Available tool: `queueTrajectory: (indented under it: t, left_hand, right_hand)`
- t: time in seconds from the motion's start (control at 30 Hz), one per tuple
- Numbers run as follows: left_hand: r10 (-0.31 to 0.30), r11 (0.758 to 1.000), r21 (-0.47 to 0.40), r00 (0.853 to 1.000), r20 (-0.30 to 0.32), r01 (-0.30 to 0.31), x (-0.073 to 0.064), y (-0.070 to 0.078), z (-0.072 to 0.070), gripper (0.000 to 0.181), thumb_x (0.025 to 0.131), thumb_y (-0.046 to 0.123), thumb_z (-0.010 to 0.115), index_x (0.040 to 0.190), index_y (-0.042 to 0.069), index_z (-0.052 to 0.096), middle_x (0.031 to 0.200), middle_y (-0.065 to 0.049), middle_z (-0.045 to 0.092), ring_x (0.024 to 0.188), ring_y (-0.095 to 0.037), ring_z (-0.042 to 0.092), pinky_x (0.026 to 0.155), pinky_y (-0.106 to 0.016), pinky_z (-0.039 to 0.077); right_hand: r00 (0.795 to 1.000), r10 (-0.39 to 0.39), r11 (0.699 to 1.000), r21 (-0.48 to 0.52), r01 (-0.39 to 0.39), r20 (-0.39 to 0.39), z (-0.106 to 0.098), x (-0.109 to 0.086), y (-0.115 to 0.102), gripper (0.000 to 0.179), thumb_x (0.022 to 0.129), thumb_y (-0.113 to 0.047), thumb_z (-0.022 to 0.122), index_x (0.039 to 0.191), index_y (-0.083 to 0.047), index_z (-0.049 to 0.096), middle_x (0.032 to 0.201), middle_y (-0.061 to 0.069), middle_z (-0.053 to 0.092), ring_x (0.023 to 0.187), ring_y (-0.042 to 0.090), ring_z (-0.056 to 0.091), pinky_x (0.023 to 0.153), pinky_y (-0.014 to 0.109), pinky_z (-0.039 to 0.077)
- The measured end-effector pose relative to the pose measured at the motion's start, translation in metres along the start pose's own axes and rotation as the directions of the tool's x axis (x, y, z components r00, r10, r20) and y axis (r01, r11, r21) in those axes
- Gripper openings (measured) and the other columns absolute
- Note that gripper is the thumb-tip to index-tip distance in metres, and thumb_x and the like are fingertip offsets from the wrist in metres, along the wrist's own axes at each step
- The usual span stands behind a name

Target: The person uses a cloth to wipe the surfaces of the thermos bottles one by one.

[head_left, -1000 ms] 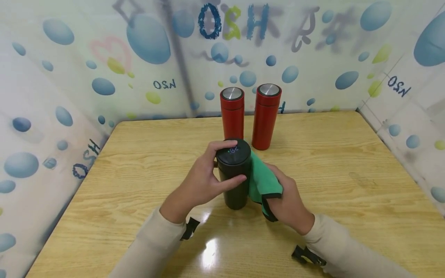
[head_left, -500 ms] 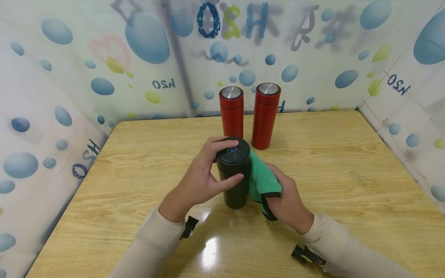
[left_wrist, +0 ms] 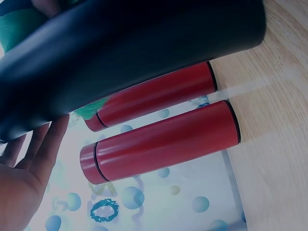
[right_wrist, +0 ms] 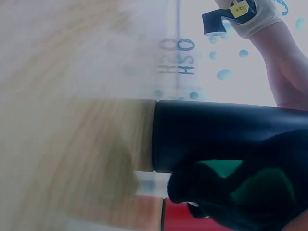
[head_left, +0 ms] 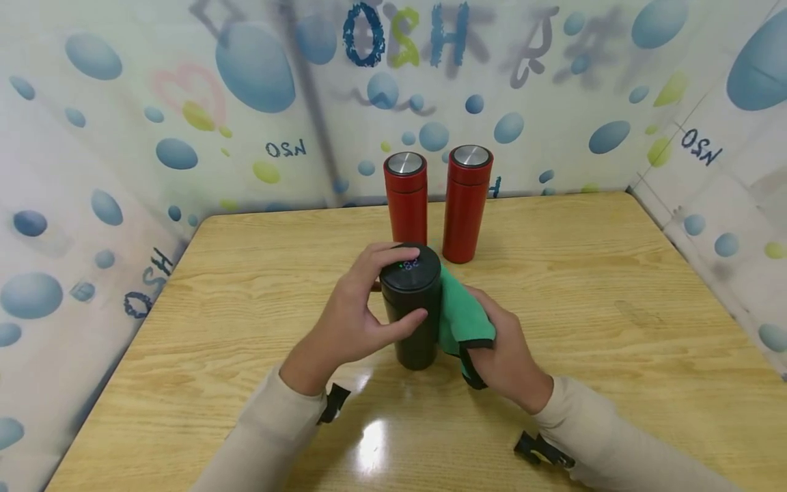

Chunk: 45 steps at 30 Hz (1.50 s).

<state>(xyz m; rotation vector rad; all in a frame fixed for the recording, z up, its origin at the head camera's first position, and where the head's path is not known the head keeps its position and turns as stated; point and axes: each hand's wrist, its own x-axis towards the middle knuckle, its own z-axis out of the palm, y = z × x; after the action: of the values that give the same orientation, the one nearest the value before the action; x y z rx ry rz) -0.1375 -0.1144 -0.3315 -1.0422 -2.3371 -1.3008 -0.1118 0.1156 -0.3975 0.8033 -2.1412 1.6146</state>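
Note:
A black thermos (head_left: pixel 415 345) stands upright on the table, its lid lit with a small digital display. My left hand (head_left: pixel 347 318) grips it near the top, fingers over the lid and thumb across the front. Against the thermos's right side, my right hand (head_left: pixel 510 352) holds a green cloth (head_left: pixel 465 318) with black edging. The left wrist view shows the thermos (left_wrist: pixel 144 53) large, the left fingers (left_wrist: pixel 45 149) curving up to it. In the right wrist view the bunched cloth (right_wrist: pixel 264 187) lies along the thermos wall (right_wrist: pixel 211 130), and most of the right hand is hidden.
Two red thermoses (head_left: pixel 408 205) with silver lid tops stand behind the black one, the right one (head_left: pixel 467 212) slightly apart. The wooden table (head_left: pixel 264 266) meets a wall (head_left: pixel 246 164) printed with blue and green bubbles at its back edge.
The head view has shifted slightly, so the scene sits a little further left. Both hands, the cloth and the black thermos keep nearly the same positions relative to each other.

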Motion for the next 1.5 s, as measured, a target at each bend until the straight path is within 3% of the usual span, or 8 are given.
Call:
queueTrajectory:
  t: [0.13, 0.37, 0.63, 0.8, 0.9, 1.1, 1.37, 1.5]
  left_hand:
    - [0.001, 1.000, -0.006, 1.000, -0.002, -0.001, 0.0000, 0.0008, -0.0010, 0.072, 0.080, 0.022, 0.083, 0.143, 0.022, 0.047, 0.135, -0.001, 0.053, 0.122, -0.013, 0.054, 0.076, -0.033, 0.059]
    - [0.013, 0.999, -0.031, 1.000, 0.014, -0.012, 0.0000, -0.0004, -0.0013, 0.072, 0.080, 0.021, 0.082, 0.143, 0.020, 0.046, 0.134, -0.002, 0.053, 0.120, -0.014, 0.055, 0.076, -0.031, 0.059]
    - [-0.003, 1.000, -0.027, 1.000, 0.008, 0.004, -0.0006, 0.0001, 0.0005, 0.078, 0.077, 0.022, 0.086, 0.143, 0.020, 0.044, 0.132, -0.004, 0.054, 0.119, -0.015, 0.057, 0.078, -0.031, 0.059]
    - [-0.011, 0.999, -0.040, 1.000, -0.011, 0.011, 0.0006, 0.0019, 0.0041, 0.089, 0.070, 0.020, 0.093, 0.143, 0.019, 0.043, 0.131, -0.005, 0.054, 0.120, -0.016, 0.056, 0.085, -0.032, 0.059]
    - [-0.010, 0.999, -0.049, 1.000, -0.019, 0.009, 0.0012, 0.0025, 0.0054, 0.087, 0.070, 0.019, 0.092, 0.142, 0.019, 0.044, 0.131, -0.005, 0.054, 0.120, -0.016, 0.056, 0.086, -0.032, 0.059]
    - [-0.015, 0.999, -0.049, 1.000, -0.015, 0.014, 0.0006, 0.0016, 0.0051, 0.083, 0.073, 0.018, 0.090, 0.142, 0.018, 0.044, 0.131, -0.005, 0.054, 0.119, -0.017, 0.057, 0.086, -0.032, 0.059]
    - [-0.021, 0.998, -0.056, 1.000, 0.002, 0.021, 0.0011, 0.0019, 0.0051, 0.083, 0.074, 0.018, 0.089, 0.143, 0.018, 0.042, 0.135, -0.005, 0.052, 0.121, -0.017, 0.056, 0.088, -0.033, 0.058]
    - [-0.027, 0.998, -0.061, 1.000, 0.009, 0.028, 0.0014, 0.0028, 0.0044, 0.083, 0.075, 0.018, 0.089, 0.143, 0.019, 0.042, 0.135, -0.005, 0.051, 0.122, -0.017, 0.056, 0.090, -0.034, 0.058]
  right_hand:
    - [1.000, 0.023, 1.000, -0.010, -0.023, 0.003, 0.0012, 0.0000, -0.0010, 0.053, 0.089, 0.014, 0.059, 0.138, -0.005, 0.056, 0.129, 0.013, 0.066, 0.121, 0.007, 0.060, 0.103, 0.020, 0.048]
    - [0.996, -0.059, 0.998, -0.014, 0.058, -0.060, -0.0001, 0.0000, -0.0041, 0.048, 0.086, 0.018, 0.062, 0.133, 0.005, 0.056, 0.123, 0.016, 0.067, 0.120, 0.006, 0.061, 0.104, 0.022, 0.048]
    - [0.997, 0.068, 0.998, 0.008, -0.069, 0.033, 0.0028, 0.0001, -0.0015, 0.054, 0.091, 0.012, 0.058, 0.140, -0.011, 0.054, 0.130, 0.009, 0.065, 0.121, 0.009, 0.061, 0.103, 0.020, 0.048]
    - [0.999, 0.036, 0.999, -0.030, -0.037, -0.013, 0.0019, -0.0008, -0.0045, 0.049, 0.090, 0.012, 0.061, 0.136, -0.003, 0.056, 0.126, 0.015, 0.067, 0.120, 0.007, 0.061, 0.104, 0.021, 0.048]
    - [0.999, 0.025, 0.999, -0.032, -0.026, -0.021, 0.0016, -0.0010, -0.0045, 0.049, 0.089, 0.013, 0.062, 0.135, -0.002, 0.057, 0.125, 0.016, 0.067, 0.119, 0.007, 0.062, 0.103, 0.020, 0.048]
    - [0.998, 0.057, 0.998, 0.009, -0.057, 0.027, 0.0036, -0.0013, -0.0001, 0.053, 0.092, 0.011, 0.059, 0.140, -0.012, 0.054, 0.131, 0.009, 0.065, 0.122, 0.009, 0.060, 0.103, 0.020, 0.047]
    - [1.000, 0.008, 1.000, -0.015, -0.008, -0.010, 0.0012, -0.0014, -0.0030, 0.049, 0.090, 0.013, 0.060, 0.137, -0.002, 0.055, 0.127, 0.017, 0.065, 0.121, 0.007, 0.060, 0.104, 0.020, 0.047]
    - [0.997, 0.069, 0.998, 0.010, -0.069, 0.024, 0.0024, -0.0012, -0.0010, 0.053, 0.092, 0.013, 0.058, 0.139, -0.010, 0.055, 0.130, 0.011, 0.065, 0.121, 0.008, 0.060, 0.102, 0.019, 0.048]
